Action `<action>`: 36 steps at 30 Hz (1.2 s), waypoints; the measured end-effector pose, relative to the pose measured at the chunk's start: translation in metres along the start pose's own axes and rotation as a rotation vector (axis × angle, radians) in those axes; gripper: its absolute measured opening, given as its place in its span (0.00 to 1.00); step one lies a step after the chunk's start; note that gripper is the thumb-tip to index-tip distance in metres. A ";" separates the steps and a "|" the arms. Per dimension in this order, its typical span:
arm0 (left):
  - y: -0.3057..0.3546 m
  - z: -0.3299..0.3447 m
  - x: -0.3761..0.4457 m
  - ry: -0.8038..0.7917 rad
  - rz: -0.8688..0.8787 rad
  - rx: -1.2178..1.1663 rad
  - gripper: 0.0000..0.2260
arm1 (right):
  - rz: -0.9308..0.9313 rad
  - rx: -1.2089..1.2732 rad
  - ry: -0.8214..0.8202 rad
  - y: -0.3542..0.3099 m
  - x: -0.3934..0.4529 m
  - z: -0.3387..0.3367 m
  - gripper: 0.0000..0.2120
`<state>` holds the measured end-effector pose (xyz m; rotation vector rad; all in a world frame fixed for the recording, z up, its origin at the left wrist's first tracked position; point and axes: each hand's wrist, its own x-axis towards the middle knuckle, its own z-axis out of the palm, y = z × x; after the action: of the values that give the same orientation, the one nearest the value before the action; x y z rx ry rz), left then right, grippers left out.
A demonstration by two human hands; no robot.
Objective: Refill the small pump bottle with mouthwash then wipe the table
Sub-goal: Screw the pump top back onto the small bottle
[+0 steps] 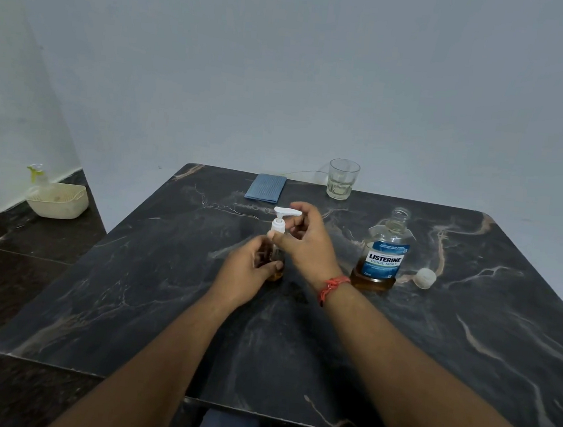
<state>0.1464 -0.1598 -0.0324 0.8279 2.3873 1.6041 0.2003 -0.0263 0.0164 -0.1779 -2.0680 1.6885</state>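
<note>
Dark marble with pale veins makes up the table [468, 334], pushed against a plain grey wall, and everything that matters sits around one two-handed hold near its middle. The left hand [243, 275] is wrapped around the lower body of the small pump bottle [276, 268], fingers curled and thumb pressed across the front, pinning it upright on the surface; amber liquid shows at its base, though how full it is cannot be read past the fingers. Directly above that hold, the right hand [305, 239] pinches the white pump head [281, 218] at its collar between thumb and fingertips, with the spout sticking out away from the palm. It looks as if the pump is being screwed on after filling, but whether it is tightening or loosening cannot be told. To the right of the hold, near the wrist with the red thread band [333, 287], stands the mouthwash bottle [380, 257], open-necked and mostly drained, and its white cap [425, 278] lies on the marble farther right again. Beyond the hands, a folded blue cloth [265, 187] and an empty glass [342, 179] wait at the far edge. The main risk is the right forearm swinging outward and toppling the uncapped bottle, spilling what remains. A crooked thread on the collar would leak later, and squeezing the little bottle hard could push liquid up past a loose pump.
</note>
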 end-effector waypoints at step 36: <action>-0.004 0.000 0.002 -0.010 0.016 -0.016 0.22 | 0.068 -0.138 -0.117 -0.007 0.002 -0.007 0.15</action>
<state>0.1433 -0.1597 -0.0356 0.8524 2.3639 1.6190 0.2022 -0.0211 0.0243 -0.1999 -2.2911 1.6304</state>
